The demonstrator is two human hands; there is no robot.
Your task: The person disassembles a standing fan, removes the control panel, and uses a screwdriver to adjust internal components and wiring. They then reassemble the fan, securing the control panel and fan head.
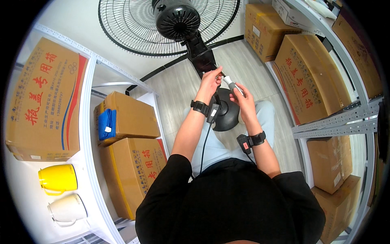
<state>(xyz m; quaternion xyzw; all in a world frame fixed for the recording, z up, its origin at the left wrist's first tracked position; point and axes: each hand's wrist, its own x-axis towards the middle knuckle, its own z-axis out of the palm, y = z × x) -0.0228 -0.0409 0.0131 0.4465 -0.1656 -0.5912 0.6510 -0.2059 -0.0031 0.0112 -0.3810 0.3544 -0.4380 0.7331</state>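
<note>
A black pedestal fan [178, 23] stands in front of me, its round wire grille at the top and its round base [228, 118] on the floor between my legs. My right hand [246, 103] is closed around the white and grey handle of a screwdriver [234, 85], which points up and left toward the fan's black neck housing [202, 60]. Just below that housing is my left hand [209, 84], with fingers pinched together near the screwdriver's tip. Whatever lies between those fingers is too small to make out.
Shelves with cardboard boxes [313, 79] flank me on the right, and more boxes [44, 101] fill the left shelves. A yellow jug [59, 178] and a white jug [68, 209] stand at lower left. Folded blue cloth [107, 123] hangs over one box. Cables run from both wristbands.
</note>
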